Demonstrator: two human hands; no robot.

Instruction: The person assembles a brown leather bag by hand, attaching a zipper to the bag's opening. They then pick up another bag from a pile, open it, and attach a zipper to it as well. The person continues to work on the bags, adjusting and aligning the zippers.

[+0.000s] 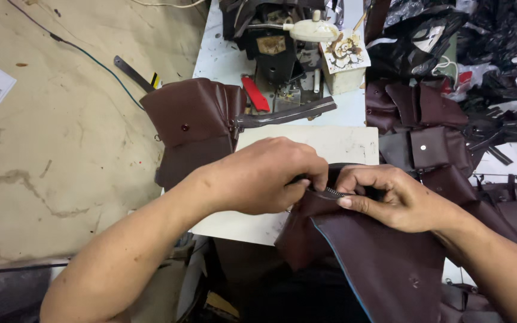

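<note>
My left hand point(267, 176) and my right hand point(393, 197) meet over a dark brown leather piece point(378, 257) that hangs off the near edge of the white sewing table point(342, 143). Both hands pinch a short metal zipper strip point(330, 192) at the piece's top edge, left fingers on its left end, right thumb and fingers on its right end. A second brown leather piece point(192, 119) with a small snap and a long zipper tail lies on the table beyond my left hand.
A sewing machine point(276, 54) stands at the back of the table with a small box point(343, 60) beside it. A heap of brown leather pockets point(432, 131) and black pieces fills the right side. Stained floor lies to the left.
</note>
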